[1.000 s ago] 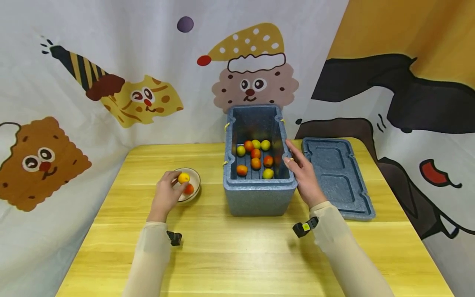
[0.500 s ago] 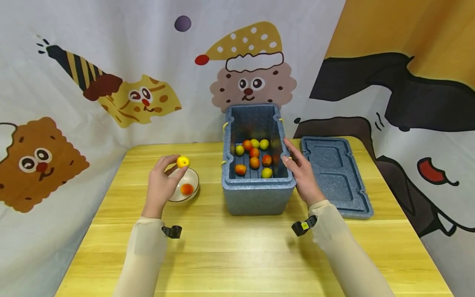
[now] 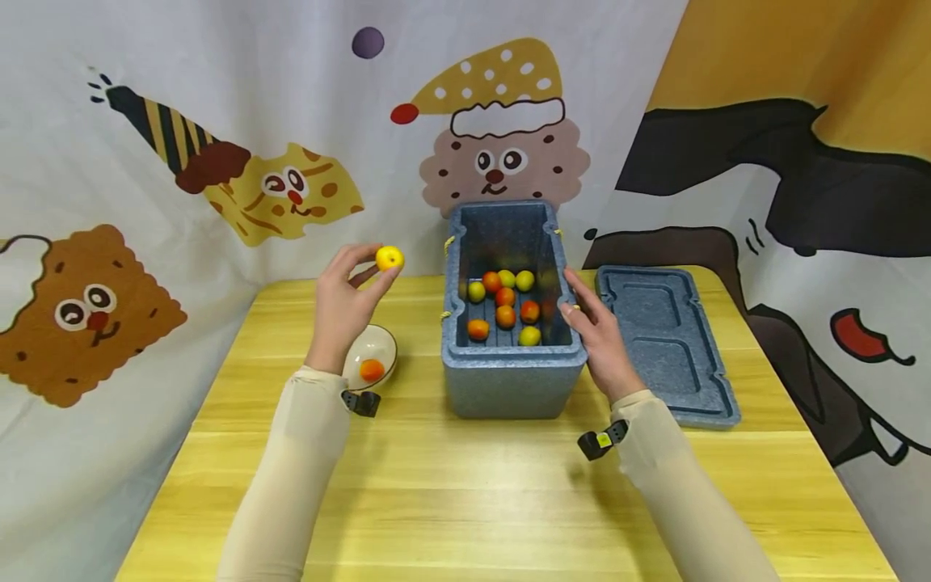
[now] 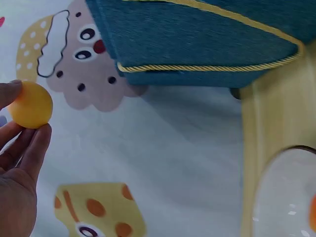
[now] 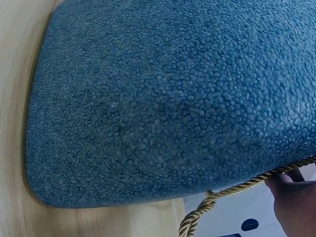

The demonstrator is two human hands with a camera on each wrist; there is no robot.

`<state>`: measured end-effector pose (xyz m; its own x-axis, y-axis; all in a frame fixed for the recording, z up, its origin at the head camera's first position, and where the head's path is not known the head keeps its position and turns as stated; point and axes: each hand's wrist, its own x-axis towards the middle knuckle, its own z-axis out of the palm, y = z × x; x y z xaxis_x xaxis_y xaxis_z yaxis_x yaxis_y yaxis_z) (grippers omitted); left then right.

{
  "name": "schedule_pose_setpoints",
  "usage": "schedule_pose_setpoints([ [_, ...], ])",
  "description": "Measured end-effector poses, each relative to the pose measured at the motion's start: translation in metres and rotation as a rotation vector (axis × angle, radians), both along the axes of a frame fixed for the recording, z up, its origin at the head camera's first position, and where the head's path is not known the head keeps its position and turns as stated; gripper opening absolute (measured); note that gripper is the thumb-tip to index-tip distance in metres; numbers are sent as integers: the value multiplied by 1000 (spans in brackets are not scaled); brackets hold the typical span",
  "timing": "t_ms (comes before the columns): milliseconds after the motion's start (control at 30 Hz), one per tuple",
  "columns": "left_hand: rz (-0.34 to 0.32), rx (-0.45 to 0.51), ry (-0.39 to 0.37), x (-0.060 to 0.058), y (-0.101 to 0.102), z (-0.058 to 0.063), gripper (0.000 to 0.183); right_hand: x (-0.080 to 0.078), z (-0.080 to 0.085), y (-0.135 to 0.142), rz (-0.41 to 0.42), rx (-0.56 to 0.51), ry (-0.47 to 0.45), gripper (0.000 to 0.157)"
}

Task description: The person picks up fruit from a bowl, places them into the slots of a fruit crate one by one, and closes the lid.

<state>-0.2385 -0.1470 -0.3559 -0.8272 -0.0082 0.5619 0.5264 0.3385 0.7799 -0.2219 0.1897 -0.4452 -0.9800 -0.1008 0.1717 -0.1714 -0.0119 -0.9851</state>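
My left hand pinches a small, round yellow fruit between thumb and fingertips, raised above and beyond a white bowl. In the left wrist view the yellow fruit shows smooth between the fingers. One orange fruit lies in the bowl. My right hand rests against the right rim of a grey-blue foam box, thumb at the rim and index finger extended along it. In the right wrist view this hand is beside the box's rope. Several yellow-green and orange-red fruits lie inside the box.
The box's lid lies on the wooden table to the right of the box. A yellow twisted rope runs along the box's side. Behind the table hangs a printed cloth with cartoon figures.
My left hand has lifted the yellow fruit out of the bowl, moving up, away from me and slightly right. The orange fruit stays in the bowl. My right hand keeps its place at the box.
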Motion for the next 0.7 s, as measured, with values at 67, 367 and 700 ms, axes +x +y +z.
schedule_pose_setpoints([
  [67,-19,5,12,-3,6,9,30,0,1,1,3,4,-7,55],
  [367,-62,-14,47,-25,30,32,32,1,1,2,12,15,-14,55],
  [700,-92,-91,-13,-69,59,47,36,1,1,1,17,1,0,55],
])
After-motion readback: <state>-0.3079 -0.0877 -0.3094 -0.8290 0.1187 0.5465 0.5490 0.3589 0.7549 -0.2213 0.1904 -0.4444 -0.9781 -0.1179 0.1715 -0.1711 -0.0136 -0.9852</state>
